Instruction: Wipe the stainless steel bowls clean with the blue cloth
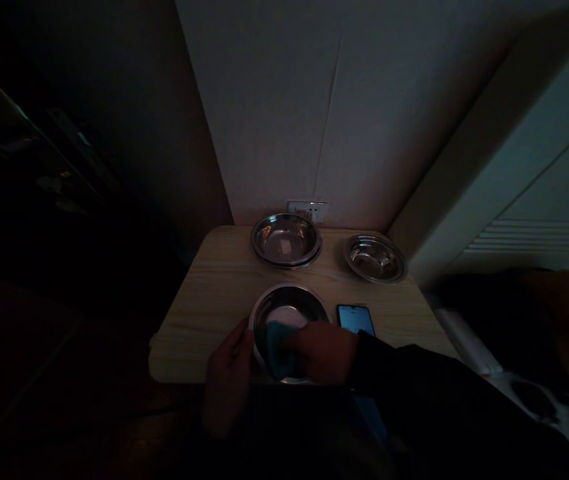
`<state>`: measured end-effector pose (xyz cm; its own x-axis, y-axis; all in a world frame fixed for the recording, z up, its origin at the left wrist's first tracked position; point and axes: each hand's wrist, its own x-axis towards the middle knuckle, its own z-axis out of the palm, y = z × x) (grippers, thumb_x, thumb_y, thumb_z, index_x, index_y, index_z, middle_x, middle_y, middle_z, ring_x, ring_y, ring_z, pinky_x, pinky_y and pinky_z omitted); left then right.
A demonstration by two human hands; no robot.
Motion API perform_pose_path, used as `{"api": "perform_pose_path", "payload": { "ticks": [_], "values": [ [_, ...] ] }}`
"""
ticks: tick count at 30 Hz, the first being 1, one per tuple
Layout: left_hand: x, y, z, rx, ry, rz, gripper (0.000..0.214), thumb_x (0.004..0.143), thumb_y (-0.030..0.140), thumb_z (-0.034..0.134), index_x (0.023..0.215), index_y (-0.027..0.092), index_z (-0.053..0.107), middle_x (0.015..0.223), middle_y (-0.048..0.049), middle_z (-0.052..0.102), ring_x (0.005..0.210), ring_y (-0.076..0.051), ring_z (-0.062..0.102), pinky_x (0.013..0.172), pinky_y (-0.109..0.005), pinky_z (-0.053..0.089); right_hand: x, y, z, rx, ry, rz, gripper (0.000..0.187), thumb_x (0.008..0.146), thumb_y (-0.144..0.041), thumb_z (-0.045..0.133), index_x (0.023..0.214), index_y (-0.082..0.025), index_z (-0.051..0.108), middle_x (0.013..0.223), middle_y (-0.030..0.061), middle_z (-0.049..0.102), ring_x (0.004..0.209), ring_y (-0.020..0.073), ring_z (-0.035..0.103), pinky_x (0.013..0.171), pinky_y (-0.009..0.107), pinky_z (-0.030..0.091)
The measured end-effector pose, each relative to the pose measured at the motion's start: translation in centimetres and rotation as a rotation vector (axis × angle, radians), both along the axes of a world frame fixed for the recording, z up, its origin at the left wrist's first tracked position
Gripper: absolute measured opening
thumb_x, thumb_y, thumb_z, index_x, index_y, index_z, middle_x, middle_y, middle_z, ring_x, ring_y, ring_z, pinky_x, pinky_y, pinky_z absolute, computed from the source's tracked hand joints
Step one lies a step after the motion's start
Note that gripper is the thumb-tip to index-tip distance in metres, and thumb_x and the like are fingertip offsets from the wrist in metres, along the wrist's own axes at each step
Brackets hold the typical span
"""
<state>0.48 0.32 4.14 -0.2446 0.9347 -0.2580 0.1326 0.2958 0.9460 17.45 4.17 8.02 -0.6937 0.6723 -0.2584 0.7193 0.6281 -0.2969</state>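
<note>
A shiny metal bowl (292, 293) sits near the front edge of the wooden table, its open side up. My left hand (227, 380) grips its left rim between thumb and fingers. Inside the bowl, my right hand (322, 350) is closed on a teal cloth (278, 347), which presses against the lower left inner wall. Motion and dim light blur the cloth and the fingers around it.
Behind the bowl, a stack of metal bowls (284, 243) stands by the wall under a socket plate (308, 211). More nested metal bowls (374, 259) are at the back right. A lit phone (355, 320) lies right of my bowl on the table (194, 313).
</note>
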Motion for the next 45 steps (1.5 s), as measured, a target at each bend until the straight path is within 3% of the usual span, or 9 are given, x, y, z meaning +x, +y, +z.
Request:
{"api": "perform_pose_path", "payload": {
  "ticks": [4, 6, 11, 16, 21, 26, 30, 33, 45],
  "values": [
    [0.0, -0.2, -0.5, -0.045, -0.112, -0.062, 0.048, 0.076, 0.047, 0.055, 0.113, 0.016, 0.062, 0.110, -0.0089, 0.068, 0.097, -0.025, 0.063, 0.085, -0.036, 0.048, 1.3, -0.7, 1.0, -0.498, 0.508, -0.177, 0.034, 0.079, -0.012, 0.043, 0.103, -0.019, 0.065, 0.092, 0.0025, 0.071, 0.083, 0.0165, 0.066, 0.071, 0.025, 0.050],
    [-0.2, -0.5, -0.7, -0.051, -0.154, -0.059, 0.047, 0.076, 0.046, 0.055, 0.112, 0.018, 0.063, 0.111, -0.0080, 0.068, 0.101, -0.025, 0.062, 0.089, -0.036, 0.046, 3.2, -0.2, 1.3, -0.596, 0.717, -0.350, 0.032, 0.082, -0.019, 0.040, 0.104, -0.017, 0.063, 0.084, 0.0023, 0.071, 0.074, 0.0163, 0.066, 0.063, 0.025, 0.052],
    [-0.4, -0.9, -1.1, -0.056, -0.157, -0.015, 0.044, 0.077, 0.045, 0.055, 0.109, 0.017, 0.065, 0.112, -0.0080, 0.067, 0.108, -0.025, 0.059, 0.094, -0.036, 0.042, 7.5, 1.3, 1.4, -0.180, 0.718, -0.579, 0.035, 0.080, -0.021, 0.040, 0.108, -0.016, 0.061, 0.088, 0.0050, 0.070, 0.077, 0.0199, 0.065, 0.067, 0.032, 0.053],
    [-0.2, -1.0, -2.0, -0.062, -0.173, 0.010, 0.044, 0.078, 0.045, 0.054, 0.110, 0.017, 0.063, 0.115, -0.0091, 0.065, 0.108, -0.024, 0.059, 0.095, -0.036, 0.041, 2.7, 0.0, -0.1, 0.107, 0.305, -0.268, 0.049, 0.077, -0.009, 0.041, 0.123, -0.017, 0.054, 0.126, 0.0109, 0.056, 0.110, 0.0251, 0.056, 0.092, 0.039, 0.044],
    [-0.5, -0.9, -2.0, -0.055, -0.103, -0.003, 0.043, 0.080, 0.046, 0.052, 0.110, 0.017, 0.062, 0.118, -0.0091, 0.064, 0.109, -0.024, 0.058, 0.095, -0.036, 0.041, -2.2, -1.2, -1.0, -0.053, 0.074, -0.140, 0.042, 0.074, -0.010, 0.046, 0.112, -0.021, 0.061, 0.106, 0.0097, 0.067, 0.097, 0.0264, 0.063, 0.077, 0.036, 0.051],
    [-1.5, -1.2, -1.3, -0.089, -0.147, 0.023, 0.044, 0.077, 0.046, 0.054, 0.109, 0.017, 0.063, 0.113, -0.0088, 0.067, 0.105, -0.025, 0.060, 0.091, -0.036, 0.045, 1.3, -0.1, 2.0, -0.334, 0.406, -0.125, 0.050, 0.069, -0.005, 0.042, 0.111, -0.022, 0.063, 0.104, 0.0031, 0.069, 0.097, 0.0176, 0.063, 0.084, 0.029, 0.048],
    [-2.3, -1.7, -0.7, -0.145, -0.128, 0.042, 0.042, 0.075, 0.045, 0.056, 0.106, 0.017, 0.065, 0.110, -0.0083, 0.068, 0.105, -0.026, 0.060, 0.091, -0.037, 0.045, 3.9, 2.2, 3.9, -0.219, 0.640, -0.283, 0.048, 0.073, -0.009, 0.040, 0.116, -0.015, 0.059, 0.108, 0.0045, 0.067, 0.092, 0.0167, 0.064, 0.081, 0.030, 0.050],
    [-2.8, -2.3, 0.0, -0.168, -0.099, 0.024, 0.043, 0.073, 0.044, 0.058, 0.106, 0.019, 0.066, 0.109, -0.0073, 0.069, 0.107, -0.027, 0.059, 0.094, -0.039, 0.043, 3.5, 4.1, 3.8, -0.081, 0.630, -0.322, 0.047, 0.075, -0.009, 0.041, 0.119, -0.015, 0.058, 0.109, 0.0054, 0.067, 0.093, 0.0184, 0.063, 0.082, 0.033, 0.050],
    [-5.5, -4.1, 1.7, -0.129, -0.217, 0.231, 0.032, 0.057, 0.043, 0.067, 0.081, 0.022, 0.072, 0.107, -0.0087, 0.070, 0.110, -0.031, 0.057, 0.094, -0.039, 0.045, -1.3, 7.8, -2.5, 0.193, 0.388, -0.101, 0.049, 0.076, 0.000, 0.044, 0.121, -0.015, 0.057, 0.122, 0.0100, 0.060, 0.111, 0.0215, 0.056, 0.097, 0.038, 0.042]
  ]
}}
